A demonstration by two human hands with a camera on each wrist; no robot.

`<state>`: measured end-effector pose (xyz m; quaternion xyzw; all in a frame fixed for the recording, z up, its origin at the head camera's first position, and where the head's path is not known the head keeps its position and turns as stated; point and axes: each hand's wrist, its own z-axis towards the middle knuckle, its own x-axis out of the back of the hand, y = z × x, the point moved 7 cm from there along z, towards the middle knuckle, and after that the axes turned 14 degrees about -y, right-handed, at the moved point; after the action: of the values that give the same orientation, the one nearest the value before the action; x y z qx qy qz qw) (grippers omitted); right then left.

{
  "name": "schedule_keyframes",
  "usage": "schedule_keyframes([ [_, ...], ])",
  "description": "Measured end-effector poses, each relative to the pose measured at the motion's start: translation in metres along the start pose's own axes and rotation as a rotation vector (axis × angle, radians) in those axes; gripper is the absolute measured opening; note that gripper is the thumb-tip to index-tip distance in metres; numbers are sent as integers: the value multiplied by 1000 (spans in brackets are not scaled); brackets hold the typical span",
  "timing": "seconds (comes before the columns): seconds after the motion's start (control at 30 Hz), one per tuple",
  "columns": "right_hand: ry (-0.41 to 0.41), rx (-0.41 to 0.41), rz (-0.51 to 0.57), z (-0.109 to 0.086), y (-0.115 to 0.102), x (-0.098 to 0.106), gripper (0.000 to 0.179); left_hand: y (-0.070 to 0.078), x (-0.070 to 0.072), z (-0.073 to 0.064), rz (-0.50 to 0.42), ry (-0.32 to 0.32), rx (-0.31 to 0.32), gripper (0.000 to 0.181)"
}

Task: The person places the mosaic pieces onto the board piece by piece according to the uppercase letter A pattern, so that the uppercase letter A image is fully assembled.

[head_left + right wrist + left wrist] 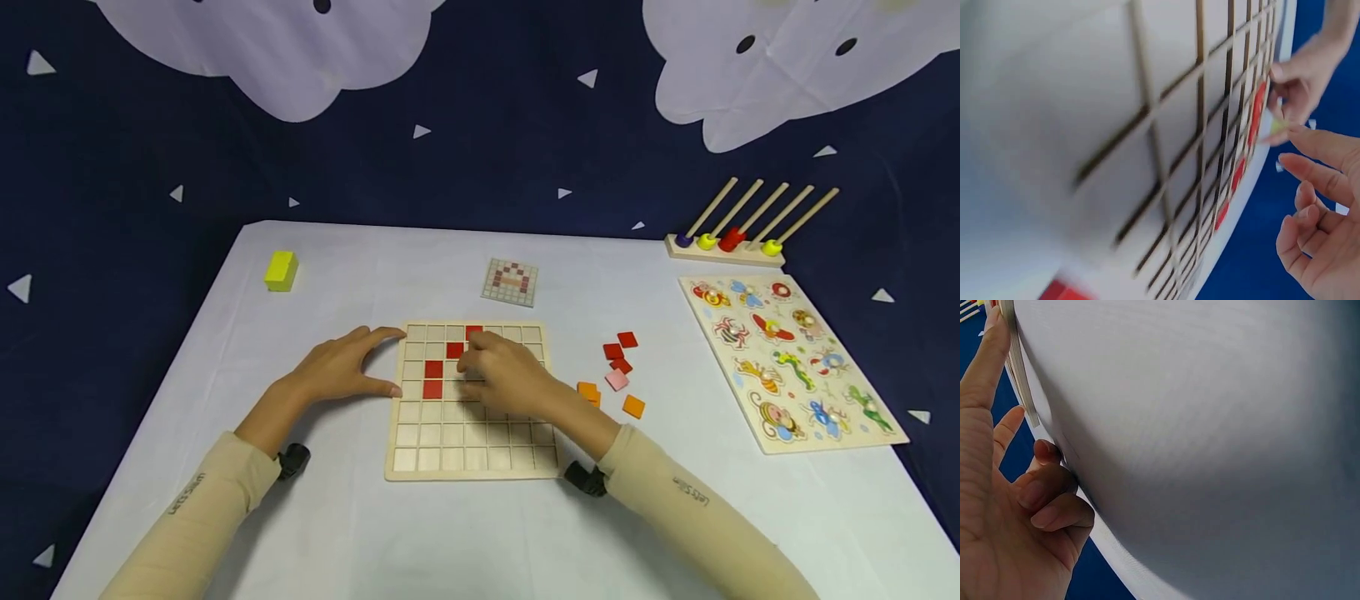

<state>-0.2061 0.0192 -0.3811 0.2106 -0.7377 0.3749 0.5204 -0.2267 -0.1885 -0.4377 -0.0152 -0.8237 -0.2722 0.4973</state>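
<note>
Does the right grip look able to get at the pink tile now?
Probably yes: the pink tile lies uncovered beside the board, and nothing seems to stand between it and the right grip; a red tile close by may crowd the pick.

On the worktop [435, 533] lies the board [472, 459], your left hand [341, 367] at its left edge, your right hand [508, 375] over it. Tiles [432, 389] sit in it left of and just beyond your right hand; more tiles [617, 379] lie right of that hand. The block [281, 272] is beyond and left of your left hand, the card [510, 282] beyond your right. Well right of both lies the puzzle [817, 442], the stand [723, 252] behind it.
</note>
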Motion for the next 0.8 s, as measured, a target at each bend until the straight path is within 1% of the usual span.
schedule_keyframes([
  [0.13, 2, -65, 49, -27, 24, 7, 22, -1, -1, 1, 2, 2, 9, 94],
  [0.27, -2, -108, 67, -54, 45, 9, 23, -1, -1, 2, 5, 3, 12, 95],
  [0.37, -13, -125, 78, -73, 58, 5, 22, -1, -1, 2, 8, 0, 17, 96],
  [0.5, -30, -155, 98, -95, 70, -6, 23, -1, 0, 1, 6, -1, 19, 95],
  [0.67, -18, -175, 55, -112, 78, -16, 22, -1, 0, 1, 2, 3, 12, 95],
  [0.8, 6, -160, 18, -118, 79, -20, 20, 0, 0, 1, 1, 1, 17, 94],
])
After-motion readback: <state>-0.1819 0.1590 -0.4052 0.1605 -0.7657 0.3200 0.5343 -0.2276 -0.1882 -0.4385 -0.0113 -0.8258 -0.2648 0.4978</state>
